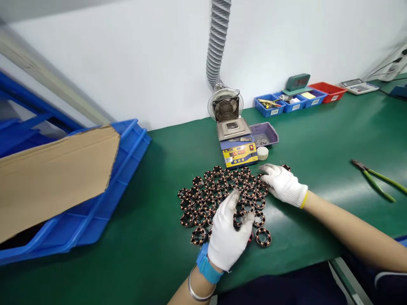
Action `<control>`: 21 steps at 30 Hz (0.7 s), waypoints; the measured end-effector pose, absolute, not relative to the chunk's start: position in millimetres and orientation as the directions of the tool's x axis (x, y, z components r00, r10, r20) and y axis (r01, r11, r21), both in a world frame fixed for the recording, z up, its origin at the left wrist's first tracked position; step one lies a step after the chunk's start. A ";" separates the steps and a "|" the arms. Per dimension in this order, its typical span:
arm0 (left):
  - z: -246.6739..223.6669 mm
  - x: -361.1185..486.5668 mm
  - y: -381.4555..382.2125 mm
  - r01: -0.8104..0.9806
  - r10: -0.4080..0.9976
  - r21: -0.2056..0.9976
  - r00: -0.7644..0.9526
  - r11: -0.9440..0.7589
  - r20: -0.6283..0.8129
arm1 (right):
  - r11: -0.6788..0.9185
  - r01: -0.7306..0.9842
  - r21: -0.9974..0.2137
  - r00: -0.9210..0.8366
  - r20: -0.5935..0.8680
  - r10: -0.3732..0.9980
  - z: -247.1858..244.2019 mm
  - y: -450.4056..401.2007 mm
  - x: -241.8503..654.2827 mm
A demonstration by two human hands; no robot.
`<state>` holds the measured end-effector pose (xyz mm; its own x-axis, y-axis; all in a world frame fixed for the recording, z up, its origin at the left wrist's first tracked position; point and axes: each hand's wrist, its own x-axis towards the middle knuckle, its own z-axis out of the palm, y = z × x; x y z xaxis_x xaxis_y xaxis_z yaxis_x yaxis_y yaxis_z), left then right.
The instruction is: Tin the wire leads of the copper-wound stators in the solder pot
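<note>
Many copper-wound motor stators (pixel 210 185), ring-shaped with dark gaps between their coils, stand close together on the green table. My left hand (pixel 227 233), in a white glove, is over the near part of the group. Its thumb and fingers are apart around one stator (pixel 239 221), with no grip visible. At the group's right edge, my gloved right hand (pixel 282 183) has its fingers stretched out, touching or just over the outer stators. A further stator (pixel 286 167) shows partly behind this hand. One more stator (pixel 263 237) stands at the near right corner of the group.
Behind the stators stands a yellow-and-blue solder pot (pixel 240 154) beneath a grey exhaust hose (pixel 218 42). A purple tray (pixel 271 134) and a round white tub (pixel 262 153) are beside it. Green-handled cutters (pixel 378 182) lie right; a blue crate (pixel 117 186) with cardboard stands left.
</note>
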<state>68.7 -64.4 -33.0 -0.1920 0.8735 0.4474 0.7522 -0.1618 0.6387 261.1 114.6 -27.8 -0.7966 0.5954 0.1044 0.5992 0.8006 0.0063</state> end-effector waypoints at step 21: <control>-14.3 65.0 -61.8 -0.275 0.907 0.961 -0.414 -0.041 -0.080 | 0.212 0.250 -0.945 -0.667 -0.009 0.745 -16.1 16.8 229.1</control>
<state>65.0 -61.8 -14.3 -0.4143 0.9067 -0.0795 -0.2749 -0.0413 0.9606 229.1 16.8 -16.1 -0.6666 0.7454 -0.0094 0.2504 0.2121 -0.9446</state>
